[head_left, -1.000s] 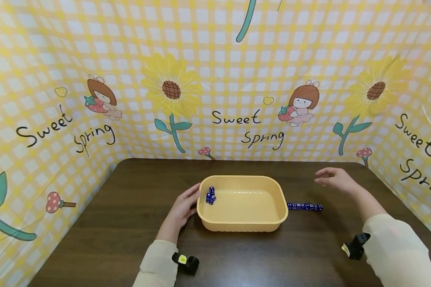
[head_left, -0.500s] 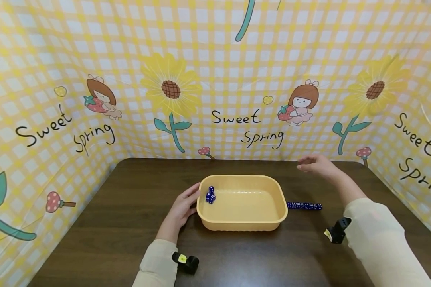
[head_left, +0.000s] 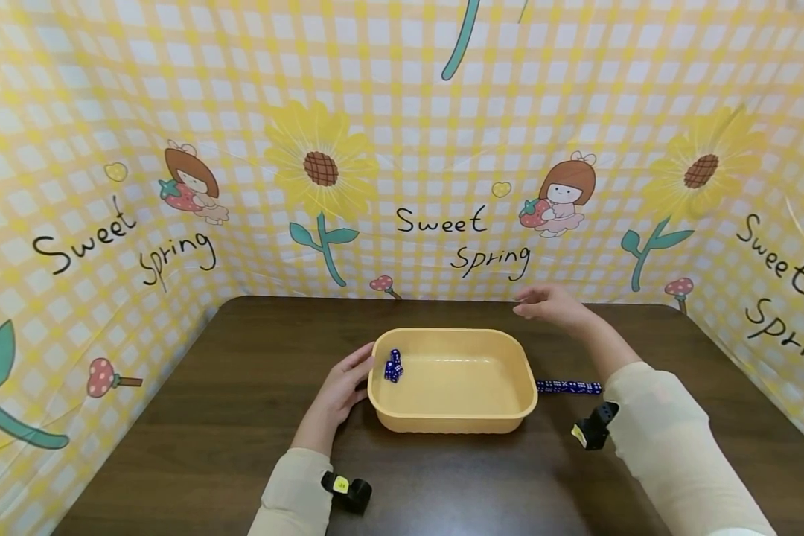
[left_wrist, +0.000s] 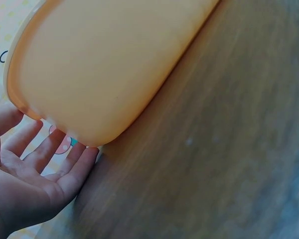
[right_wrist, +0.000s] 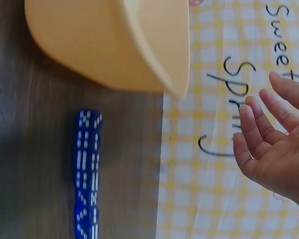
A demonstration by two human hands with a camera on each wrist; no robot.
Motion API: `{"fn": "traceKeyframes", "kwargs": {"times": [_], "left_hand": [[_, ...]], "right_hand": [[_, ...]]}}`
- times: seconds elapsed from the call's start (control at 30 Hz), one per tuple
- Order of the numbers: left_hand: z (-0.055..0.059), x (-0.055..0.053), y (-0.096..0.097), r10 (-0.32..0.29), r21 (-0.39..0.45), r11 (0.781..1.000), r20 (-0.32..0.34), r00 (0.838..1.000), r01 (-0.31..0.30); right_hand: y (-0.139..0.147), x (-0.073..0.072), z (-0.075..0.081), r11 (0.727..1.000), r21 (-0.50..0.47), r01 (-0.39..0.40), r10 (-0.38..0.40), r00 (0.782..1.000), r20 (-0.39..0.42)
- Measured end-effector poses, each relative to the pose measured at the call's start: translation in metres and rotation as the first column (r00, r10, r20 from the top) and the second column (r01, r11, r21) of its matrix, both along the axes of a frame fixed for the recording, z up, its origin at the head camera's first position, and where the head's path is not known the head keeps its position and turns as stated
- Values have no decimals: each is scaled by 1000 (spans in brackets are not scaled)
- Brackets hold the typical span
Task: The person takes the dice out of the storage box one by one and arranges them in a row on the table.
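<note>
A yellow plastic basin (head_left: 452, 424) stands on the table with several blue dice (head_left: 393, 366) clustered at its inner left end. My left hand (head_left: 342, 383) touches the basin's left side; in the left wrist view its spread fingertips (left_wrist: 92, 151) rest against the wall. To the right of the basin lies a straight row of blue dice (head_left: 569, 387), seen closer in the right wrist view. My right hand (head_left: 554, 307) is raised above the far right part of the table, behind the basin's right corner. Its fingers are loosely bent and hold nothing.
The dark wooden table (head_left: 241, 417) ends at a yellow checked cloth (head_left: 402, 149) that hangs behind and on both sides. Black wrist cameras are strapped to both sleeves, the right one (head_left: 595, 426) close to the dice row.
My right hand has travelled left, from beyond the dice row toward the basin's far right corner. The left hand, basin and dice have stayed put.
</note>
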State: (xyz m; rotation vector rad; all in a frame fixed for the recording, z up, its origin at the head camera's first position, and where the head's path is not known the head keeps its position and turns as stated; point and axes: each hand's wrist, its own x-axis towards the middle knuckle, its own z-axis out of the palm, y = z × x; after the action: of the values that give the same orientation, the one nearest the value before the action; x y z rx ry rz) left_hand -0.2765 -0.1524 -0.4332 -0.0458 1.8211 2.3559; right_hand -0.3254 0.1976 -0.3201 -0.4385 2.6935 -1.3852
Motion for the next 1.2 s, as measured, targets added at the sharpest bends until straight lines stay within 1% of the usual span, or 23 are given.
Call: {"fn": "traceKeyframes", "kwargs": {"times": [0.23,0.37,0.57,0.67,0.8,1.03,1.2], "left_hand": [[-2,-1,1,2,-3,1000,1,1000,-2],[-2,-1,0,6,-6,1000,7,1000,-6],[-2,-1,1,1,-13,1000,0,1000,-1],[-1,-1,1,-1,-8,1000,3,1000,1],[1,-1,1,-5,-3,1000,5,1000,5],[1,-1,1,-5,-9,1000,-5,1000,5],[0,-1,1,-2,-15,1000,-9,1000,2]], "right_hand": [[-25,-5,-9,998,-6,-57,57,998,35],[-40,-6,-13,997,-31,-67,69,996,60],[-62,-6,-20,987,-135,-86,100,990,99],[-71,-6,-23,982,-164,-97,115,988,105],[-82,-8,-28,984,-149,-102,118,987,105],[-101,-8,-40,976,-185,-114,137,984,114],[-115,-7,-49,975,-196,-103,130,983,129]]}}
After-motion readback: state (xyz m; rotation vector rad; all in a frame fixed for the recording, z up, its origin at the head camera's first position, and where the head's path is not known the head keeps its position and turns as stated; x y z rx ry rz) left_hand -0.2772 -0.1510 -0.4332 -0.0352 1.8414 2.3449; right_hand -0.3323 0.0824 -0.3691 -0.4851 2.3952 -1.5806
